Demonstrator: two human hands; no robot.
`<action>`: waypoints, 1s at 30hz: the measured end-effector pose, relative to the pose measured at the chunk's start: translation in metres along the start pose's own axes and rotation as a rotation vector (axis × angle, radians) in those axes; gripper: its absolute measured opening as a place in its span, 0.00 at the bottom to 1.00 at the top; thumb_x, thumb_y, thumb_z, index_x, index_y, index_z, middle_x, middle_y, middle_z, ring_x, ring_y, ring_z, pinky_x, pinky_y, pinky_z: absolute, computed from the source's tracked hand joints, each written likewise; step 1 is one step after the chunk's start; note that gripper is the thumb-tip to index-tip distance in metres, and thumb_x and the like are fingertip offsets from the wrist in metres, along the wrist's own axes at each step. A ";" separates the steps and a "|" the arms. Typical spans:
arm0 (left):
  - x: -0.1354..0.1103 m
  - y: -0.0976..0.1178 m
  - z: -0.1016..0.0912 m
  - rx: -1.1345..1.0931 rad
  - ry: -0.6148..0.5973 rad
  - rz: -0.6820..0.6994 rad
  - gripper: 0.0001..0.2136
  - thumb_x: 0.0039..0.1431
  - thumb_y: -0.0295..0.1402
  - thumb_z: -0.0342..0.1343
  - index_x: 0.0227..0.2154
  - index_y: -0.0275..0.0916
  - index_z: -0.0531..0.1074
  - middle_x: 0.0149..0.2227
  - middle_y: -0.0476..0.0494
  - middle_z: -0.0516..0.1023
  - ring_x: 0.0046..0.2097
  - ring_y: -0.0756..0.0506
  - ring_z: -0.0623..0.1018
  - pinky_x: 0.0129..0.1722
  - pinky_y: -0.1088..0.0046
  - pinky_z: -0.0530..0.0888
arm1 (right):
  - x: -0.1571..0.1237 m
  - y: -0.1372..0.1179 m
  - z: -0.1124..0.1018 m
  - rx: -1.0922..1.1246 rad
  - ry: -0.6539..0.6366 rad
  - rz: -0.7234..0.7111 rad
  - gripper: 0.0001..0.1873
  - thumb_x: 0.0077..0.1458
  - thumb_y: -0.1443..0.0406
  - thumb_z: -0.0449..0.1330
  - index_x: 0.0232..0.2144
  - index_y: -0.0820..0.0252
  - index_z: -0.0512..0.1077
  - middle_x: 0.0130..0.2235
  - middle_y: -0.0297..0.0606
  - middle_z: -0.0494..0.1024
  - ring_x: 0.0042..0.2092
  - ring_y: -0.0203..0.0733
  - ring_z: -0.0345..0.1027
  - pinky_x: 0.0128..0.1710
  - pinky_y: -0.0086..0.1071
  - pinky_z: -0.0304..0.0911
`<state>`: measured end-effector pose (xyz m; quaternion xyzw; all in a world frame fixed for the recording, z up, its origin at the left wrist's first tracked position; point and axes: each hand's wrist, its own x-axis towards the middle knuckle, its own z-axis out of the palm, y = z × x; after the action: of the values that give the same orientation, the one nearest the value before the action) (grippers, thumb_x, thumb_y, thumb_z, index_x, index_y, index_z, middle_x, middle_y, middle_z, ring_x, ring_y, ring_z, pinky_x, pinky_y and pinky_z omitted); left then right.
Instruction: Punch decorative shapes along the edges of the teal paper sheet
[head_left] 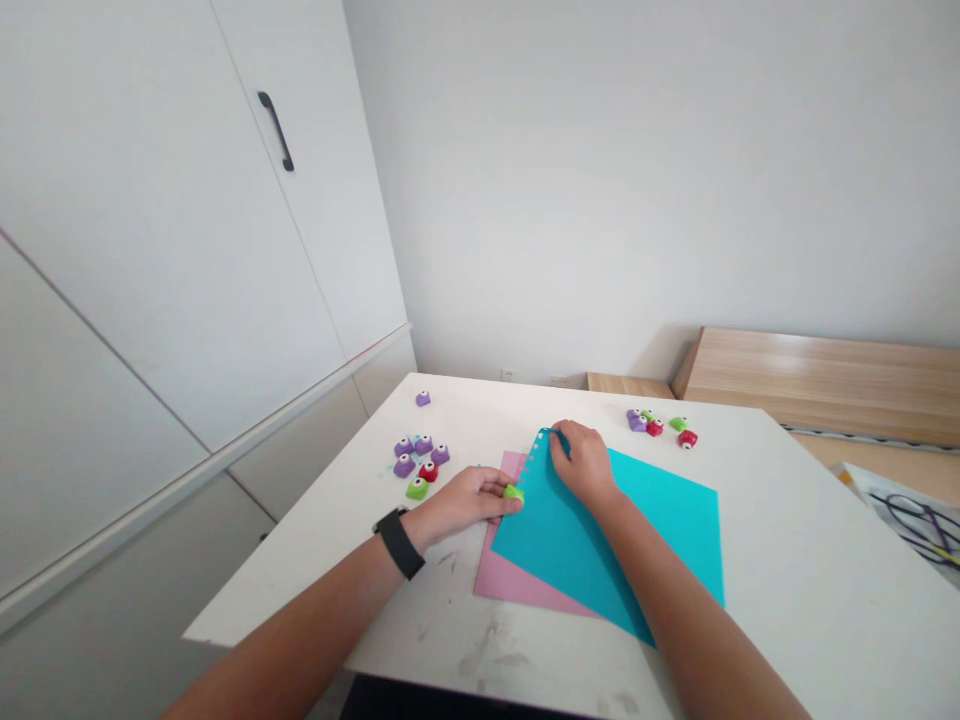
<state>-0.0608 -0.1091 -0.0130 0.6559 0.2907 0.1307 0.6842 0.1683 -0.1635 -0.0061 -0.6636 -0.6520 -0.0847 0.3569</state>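
From the head view, the left hand (466, 503) is almost closed, its fingers curled around a small green paper punch (514, 492) that sits on the edge of a sheet of teal card (607, 540). The right hand (582, 464) is also nearly shut, its fingertips pinching the top corner of the sheet, which curls slightly. A row of small notches runs along that edge, just beyond the left hand and beside the right fingertips.

A sheet of pink card (504, 580) lies skewed under the teal one, showing below and left of the hands. Both sheets look light and fairly stiff, though thin enough to bend at the corners. They would probably slide easily on the white table (825, 570), so they seem best held flat, close to the edge. The punch looks light and small enough to pinch in the fingers.

Left of the left hand sits a cluster of purple and red punches (422, 447). A second group of punches (654, 426) lies beyond the right hand. A black watch (399, 543) circles the left wrist.
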 end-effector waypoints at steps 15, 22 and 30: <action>-0.004 0.006 0.000 -0.049 -0.039 0.001 0.21 0.47 0.39 0.71 0.43 0.35 0.77 0.41 0.40 0.82 0.39 0.46 0.80 0.40 0.71 0.74 | 0.001 -0.007 -0.010 -0.095 0.101 -0.073 0.09 0.63 0.67 0.52 0.39 0.60 0.72 0.35 0.42 0.77 0.40 0.46 0.69 0.44 0.37 0.55; -0.005 0.010 -0.001 -0.039 -0.085 0.009 0.19 0.48 0.38 0.70 0.42 0.34 0.78 0.40 0.40 0.83 0.38 0.47 0.80 0.40 0.72 0.73 | 0.001 -0.006 -0.010 -0.088 0.090 -0.065 0.08 0.63 0.67 0.52 0.40 0.60 0.71 0.35 0.42 0.77 0.41 0.46 0.70 0.44 0.37 0.55; -0.004 0.009 -0.002 -0.011 -0.116 0.026 0.19 0.48 0.37 0.70 0.42 0.34 0.78 0.39 0.41 0.83 0.38 0.47 0.79 0.40 0.72 0.73 | 0.000 -0.004 -0.009 -0.090 0.093 -0.065 0.09 0.63 0.67 0.51 0.39 0.60 0.72 0.35 0.42 0.78 0.41 0.46 0.69 0.43 0.37 0.55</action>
<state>-0.0632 -0.1084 -0.0030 0.6623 0.2414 0.1029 0.7018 0.1683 -0.1689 0.0022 -0.6527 -0.6516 -0.1563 0.3535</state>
